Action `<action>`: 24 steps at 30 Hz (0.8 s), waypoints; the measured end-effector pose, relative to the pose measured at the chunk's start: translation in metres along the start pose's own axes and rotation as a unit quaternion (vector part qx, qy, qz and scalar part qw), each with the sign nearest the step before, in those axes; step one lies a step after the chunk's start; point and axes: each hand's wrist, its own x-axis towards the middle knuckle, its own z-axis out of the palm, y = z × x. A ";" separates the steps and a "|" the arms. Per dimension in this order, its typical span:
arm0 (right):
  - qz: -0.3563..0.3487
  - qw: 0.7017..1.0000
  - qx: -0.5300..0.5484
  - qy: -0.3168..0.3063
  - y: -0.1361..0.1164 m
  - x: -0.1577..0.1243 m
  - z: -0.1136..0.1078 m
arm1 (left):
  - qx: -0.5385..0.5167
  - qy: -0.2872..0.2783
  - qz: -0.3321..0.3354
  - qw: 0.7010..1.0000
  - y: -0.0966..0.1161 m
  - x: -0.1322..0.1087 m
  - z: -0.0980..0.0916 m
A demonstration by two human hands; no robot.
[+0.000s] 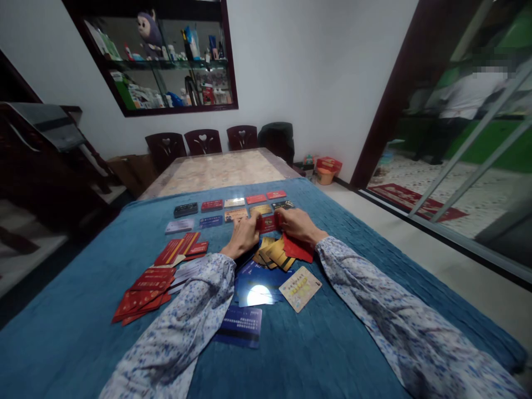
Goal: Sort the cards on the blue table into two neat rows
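Observation:
My left hand and my right hand meet over a blue cloth, both pinched on one red card held between them. Below my hands lies a heap of gold cards with another red card. Nearer to me lie dark blue cards, a cream card and a blue card. Red cards are fanned out at the left. Beyond my hands, two rows of single cards are laid out side by side.
A marble-topped table with dark chairs stands behind the cloth. A glass wall cabinet holds bottles and a toy. At the right a sliding glass door opens to a yard where a person stands.

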 end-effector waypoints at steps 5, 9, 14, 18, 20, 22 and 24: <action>-0.006 1.000 0.020 0.010 0.001 0.001 0.004 | 0.010 -0.006 -0.006 1.000 -0.001 0.000 0.002; -0.018 0.999 0.035 0.027 0.002 0.001 0.004 | 0.001 0.004 -0.003 1.000 -0.001 0.000 0.003; -0.050 0.995 0.071 0.052 0.004 0.001 0.003 | -0.026 0.029 0.000 0.999 -0.004 0.001 0.004; -0.063 0.992 0.087 0.070 0.006 0.002 0.003 | -0.037 0.043 0.001 0.998 -0.006 0.002 0.006; -0.059 0.992 0.083 0.071 0.006 0.002 0.003 | -0.039 0.050 0.003 0.998 -0.006 0.003 0.007; -0.055 0.993 0.078 0.068 0.007 0.002 0.003 | -0.041 0.056 0.007 0.998 -0.006 0.003 0.008; -0.056 0.994 0.073 0.062 0.007 0.002 0.002 | -0.039 0.057 0.011 0.998 -0.005 0.003 0.008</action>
